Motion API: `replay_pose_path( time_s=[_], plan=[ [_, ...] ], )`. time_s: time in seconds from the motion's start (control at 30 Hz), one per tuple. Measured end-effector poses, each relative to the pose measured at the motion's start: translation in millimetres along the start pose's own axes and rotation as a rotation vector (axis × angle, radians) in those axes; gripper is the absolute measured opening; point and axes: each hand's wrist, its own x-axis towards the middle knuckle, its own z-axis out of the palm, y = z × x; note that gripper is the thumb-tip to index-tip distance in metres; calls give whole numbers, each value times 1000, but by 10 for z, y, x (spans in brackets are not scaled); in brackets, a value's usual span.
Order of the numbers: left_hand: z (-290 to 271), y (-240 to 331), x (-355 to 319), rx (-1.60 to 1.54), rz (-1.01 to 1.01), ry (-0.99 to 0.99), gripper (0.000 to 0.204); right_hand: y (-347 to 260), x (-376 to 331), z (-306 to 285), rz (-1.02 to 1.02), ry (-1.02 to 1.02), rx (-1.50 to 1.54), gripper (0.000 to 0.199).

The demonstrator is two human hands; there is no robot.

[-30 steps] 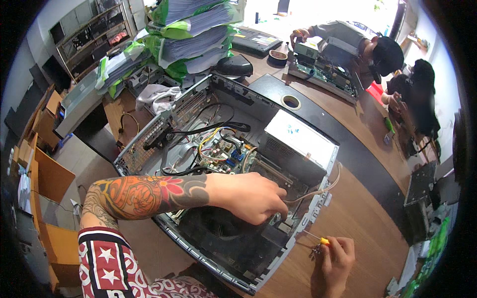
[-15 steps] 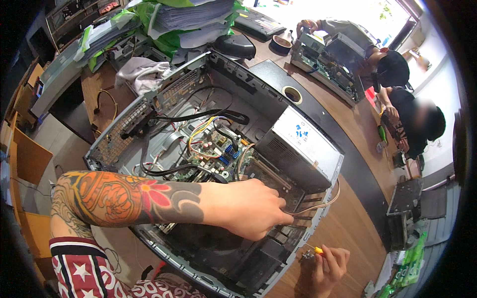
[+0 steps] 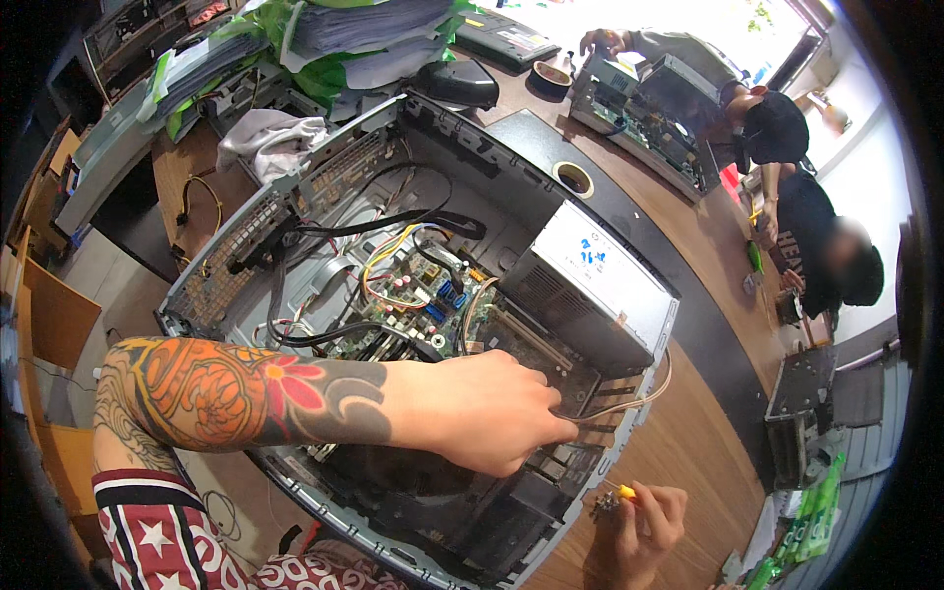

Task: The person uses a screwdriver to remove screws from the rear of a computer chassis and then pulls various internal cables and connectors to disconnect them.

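Note:
An open desktop computer case (image 3: 462, 128) lies on its side in front of me. My left hand (image 3: 497, 408) reaches across it, back up, near the slotted rear edge. Its fingers curl down, and the fingertips and anything in them are hidden. A thin cable (image 3: 639, 398) passes close by the knuckles. Inside are a green motherboard (image 3: 418, 285), bundled wires and a metal power supply (image 3: 595, 270). Outside the near right edge, my right hand (image 3: 651, 526) is closed around a screwdriver with a yellow handle (image 3: 626, 492), beside a small heap of screws (image 3: 606, 503).
Tall paper stacks (image 3: 354, 44) and a crumpled grey cloth (image 3: 270, 143) are behind the case. A tape roll (image 3: 572, 179) lies on the table (image 3: 678, 462). Across it, two people work near another opened computer (image 3: 644, 123). Green packaging (image 3: 811, 521) is at right.
The whole view has shifted slightly, with the case appearing a little further left. Both my hands keep nearly the same places and grips. A person across the table has shifted an arm.

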Motion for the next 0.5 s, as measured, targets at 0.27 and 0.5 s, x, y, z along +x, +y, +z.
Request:
replay_pose_path(
  time_s=[0.27,0.5],
  plan=[
    [-20,7,1,13,-14,-40,36,-74,35,-60,-32,-38,-114,22],
    [-71,8,10,40,28,-96,46,-70,58,-140,-29,-87,-64,23]
  ],
)
